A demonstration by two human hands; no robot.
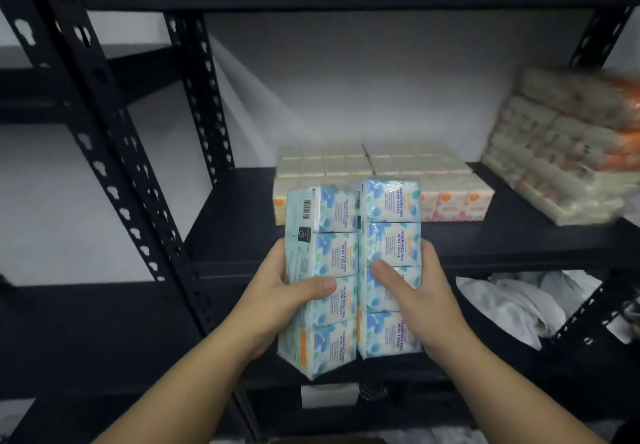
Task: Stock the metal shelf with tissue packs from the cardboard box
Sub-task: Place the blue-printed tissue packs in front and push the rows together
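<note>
The black metal shelf (519, 239) carries two flat pink packs (381, 170) at twelve o'clock and one blurred orange stack (561, 146) at two. At centre I hold two blue packs (353, 270) side by side, left hand (280, 301) gripping one, right hand (412, 291) gripping the other.

The scene is dim and cool-toned, with soft, even light on the pale wall at the centre of the frame. The black metal shelf (346, 208) swallows detail, and its lower levels fall into deep shadow. Faint glare glints on the plastic wrap of the blue tissue packs (353, 270) at mid-frame. The orange stack (568, 146) at the right edge is smeared by motion blur. Wide-angle distortion bends the uprights at the left edge.
</note>
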